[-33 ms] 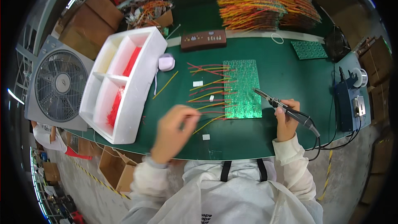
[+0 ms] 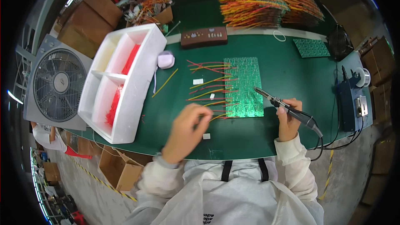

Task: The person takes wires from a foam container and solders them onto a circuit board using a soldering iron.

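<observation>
A green circuit board panel [image 2: 246,75] lies on the green table, with several red and yellow wires [image 2: 206,86] sticking out from its left edge. My left hand [image 2: 185,131] is beside the lower wires, thumb and fingers pinched together. Some wire ends run up to its fingertips; whether they are held is too blurred to tell. In my right hand [image 2: 288,121] is a soldering iron [image 2: 309,121], its tip over the right part of the panel. White connector pieces [image 2: 198,81] lie among the wires, and a loose yellow wire [image 2: 165,82] rests farther left.
A white foam box [image 2: 137,100] holding red wires stands on the left, beside a fan [image 2: 61,82]. Behind lie a brown case [image 2: 204,37] and a large heap of orange wires [image 2: 266,6]. A blue soldering station [image 2: 349,106] with a solder reel [image 2: 364,77] sits at the right.
My left hand has shifted right, closer to the panel's lower left edge. My right hand and the soldering iron have hardly moved.
</observation>
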{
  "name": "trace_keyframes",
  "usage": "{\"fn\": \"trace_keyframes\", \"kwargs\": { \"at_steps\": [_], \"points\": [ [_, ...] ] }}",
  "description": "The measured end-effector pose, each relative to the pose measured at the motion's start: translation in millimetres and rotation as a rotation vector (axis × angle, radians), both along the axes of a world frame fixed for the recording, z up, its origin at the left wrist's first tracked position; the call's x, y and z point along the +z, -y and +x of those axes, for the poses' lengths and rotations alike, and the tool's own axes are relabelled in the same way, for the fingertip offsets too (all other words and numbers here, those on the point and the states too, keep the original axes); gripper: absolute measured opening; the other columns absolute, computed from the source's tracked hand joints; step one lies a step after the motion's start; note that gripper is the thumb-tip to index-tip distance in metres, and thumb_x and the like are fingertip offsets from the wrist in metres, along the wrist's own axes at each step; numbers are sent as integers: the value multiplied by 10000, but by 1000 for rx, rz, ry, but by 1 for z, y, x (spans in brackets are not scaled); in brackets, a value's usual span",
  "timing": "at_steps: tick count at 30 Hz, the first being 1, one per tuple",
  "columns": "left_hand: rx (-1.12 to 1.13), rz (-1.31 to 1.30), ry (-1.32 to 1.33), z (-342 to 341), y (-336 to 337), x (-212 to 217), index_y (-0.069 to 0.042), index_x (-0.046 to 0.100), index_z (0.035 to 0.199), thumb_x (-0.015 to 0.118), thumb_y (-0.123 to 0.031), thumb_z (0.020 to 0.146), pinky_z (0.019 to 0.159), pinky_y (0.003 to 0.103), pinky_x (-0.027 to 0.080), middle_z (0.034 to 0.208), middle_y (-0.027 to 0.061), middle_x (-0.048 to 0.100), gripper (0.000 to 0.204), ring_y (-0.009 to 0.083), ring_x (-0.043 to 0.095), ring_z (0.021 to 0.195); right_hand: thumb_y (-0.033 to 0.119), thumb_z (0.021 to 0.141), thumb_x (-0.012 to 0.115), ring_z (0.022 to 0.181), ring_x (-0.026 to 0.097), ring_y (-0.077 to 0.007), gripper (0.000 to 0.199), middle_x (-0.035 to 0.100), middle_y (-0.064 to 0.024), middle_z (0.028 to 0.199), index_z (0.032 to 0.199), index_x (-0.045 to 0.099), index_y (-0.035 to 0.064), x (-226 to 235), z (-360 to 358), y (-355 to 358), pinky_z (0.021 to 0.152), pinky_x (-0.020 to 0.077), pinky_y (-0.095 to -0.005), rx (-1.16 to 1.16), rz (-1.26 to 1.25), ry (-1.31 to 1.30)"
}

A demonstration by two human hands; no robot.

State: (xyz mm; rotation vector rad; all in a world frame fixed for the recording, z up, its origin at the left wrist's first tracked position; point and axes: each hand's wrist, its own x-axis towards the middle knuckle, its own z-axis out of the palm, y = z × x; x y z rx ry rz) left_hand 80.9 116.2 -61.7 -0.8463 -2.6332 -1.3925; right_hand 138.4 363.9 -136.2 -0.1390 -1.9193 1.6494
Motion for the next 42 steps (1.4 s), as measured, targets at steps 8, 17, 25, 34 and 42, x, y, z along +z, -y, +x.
{"fn": "trace_keyframes", "kwargs": {
  "at_steps": [8, 17, 25, 34, 42],
  "points": [
    [30, 41, -138, -4, -53, -53, -21, 525, 761, 594, 49, 654, 605, 284, 403, 741, 64, 479, 145, 204, 496, 694, 107, 756, 565, 669, 401, -118, 239, 450, -74, 759, 917, 413, 16, 6, 6, 5, 628, 333, -236, 101, 25, -17],
    [-7, -19, -127, -7, -55, -56, -39, 564, 729, 641, 47, 592, 576, 287, 398, 722, 50, 484, 180, 201, 491, 665, 208, 698, 634, 555, 423, -109, 289, 486, -90, 683, 823, 454, 18, 1, 23, 0, 518, 349, -224, 112, -64, -15],
    [32, 45, -39, -7, -54, -60, -29, 563, 725, 632, 69, 579, 507, 247, 385, 696, 40, 475, 189, 146, 464, 577, 226, 704, 629, 577, 446, -121, 300, 495, -95, 688, 820, 456, 11, 4, 21, 1, 533, 362, -228, 120, -82, 47],
    [40, 36, -7, -8, -53, -63, -41, 563, 720, 628, 71, 577, 496, 230, 378, 680, 31, 481, 193, 126, 446, 558, 220, 707, 626, 581, 451, -123, 293, 505, -98, 694, 831, 469, 5, 5, 20, 0, 531, 362, -228, 144, -78, 57],
    [28, 43, 12, -7, -53, -63, -33, 558, 716, 625, 73, 577, 494, 222, 378, 679, 29, 479, 187, 115, 447, 555, 194, 713, 619, 574, 455, -119, 266, 514, -94, 694, 839, 469, 14, 6, 20, 0, 529, 370, -225, 164, -49, 82]
  ]
}}
